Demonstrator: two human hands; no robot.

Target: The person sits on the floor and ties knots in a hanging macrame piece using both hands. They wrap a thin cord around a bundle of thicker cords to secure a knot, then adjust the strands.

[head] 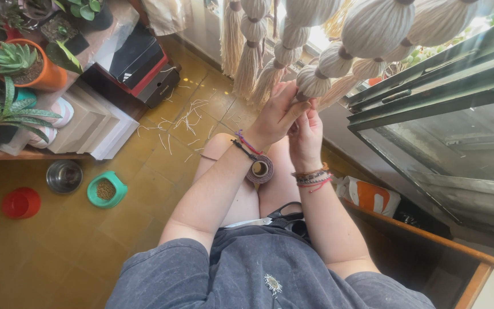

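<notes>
Head view, looking down over the lap.

Left hand (pixel 277 114): raised, fingers closed around the neck of a cream yarn tassel (pixel 314 82), thumb pressed against it. Wrist carries dark and pink string bracelets.

Right hand (pixel 306 133): just behind and under the left, fingers curled up toward the same tassel; whether it pinches a strand cannot be told, the left hand hides the fingertips. Wrist carries several woven bracelets.

Tassel in hand hangs in a row of like tassels (pixel 373 28) strung across the window, lowest of its string.

Spool of brown cord (pixel 260 169): resting on the knees, between the forearms.

Black scissors (pixel 290 218): on the lap, against the grey shirt hem.

Floor: yellow tiles, yarn offcuts (pixel 187 120) scattered; steel bowl (pixel 64 175), teal bowl with pellets (pixel 106 189), red bowl (pixel 21 202) near together at left.

Shelf at left: potted succulents, one in an orange pot (pixel 44 73).
</notes>
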